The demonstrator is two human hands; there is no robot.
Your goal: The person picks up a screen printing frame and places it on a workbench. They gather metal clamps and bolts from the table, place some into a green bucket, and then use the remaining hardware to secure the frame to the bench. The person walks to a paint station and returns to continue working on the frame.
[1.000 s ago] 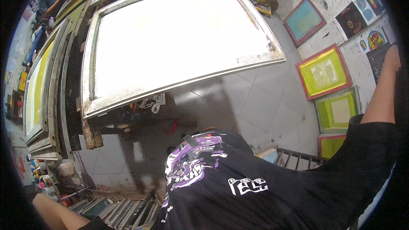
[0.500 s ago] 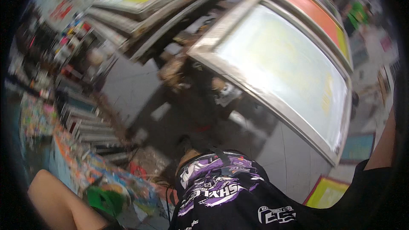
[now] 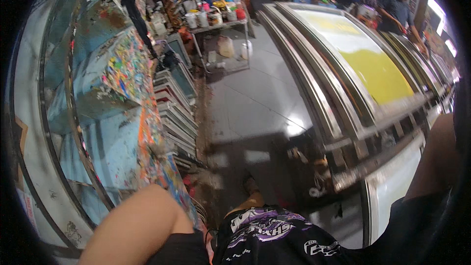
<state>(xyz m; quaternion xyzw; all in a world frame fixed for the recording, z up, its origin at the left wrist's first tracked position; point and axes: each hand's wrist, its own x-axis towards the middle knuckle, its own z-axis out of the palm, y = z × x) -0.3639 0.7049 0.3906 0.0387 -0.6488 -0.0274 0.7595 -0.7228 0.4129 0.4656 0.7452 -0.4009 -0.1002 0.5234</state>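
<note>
Neither of my hands shows. My bent left arm (image 3: pixel 140 221) comes in at the lower left, its hand out of the picture, near the paint-spattered blue ledge. My right arm (image 3: pixel 431 159) rises along the right edge and its hand is cut off too. Beside that arm leans a wood-framed printing screen (image 3: pixel 392 194) with a pale mesh. Beyond it, a large framed screen (image 3: pixel 360 51) with white and yellow-green areas lies on a long rack (image 3: pixel 353 176), among several other frames.
A paint-splashed blue stepped structure (image 3: pixel 93 98) stands at the left behind dark curved bars. Several frames (image 3: pixel 174 115) are stacked beside it. Paint pots (image 3: pixel 216 17) crowd a small metal table (image 3: pixel 198 32). A co-worker (image 3: pixel 397 10) bends over the rack's far right. Grey tiled floor (image 3: pixel 250 98) runs between.
My view has swung left. The screens have shifted right in the picture, and the blue structure, paint table and a co-worker at the rack have come into sight. My left arm appears larger.
</note>
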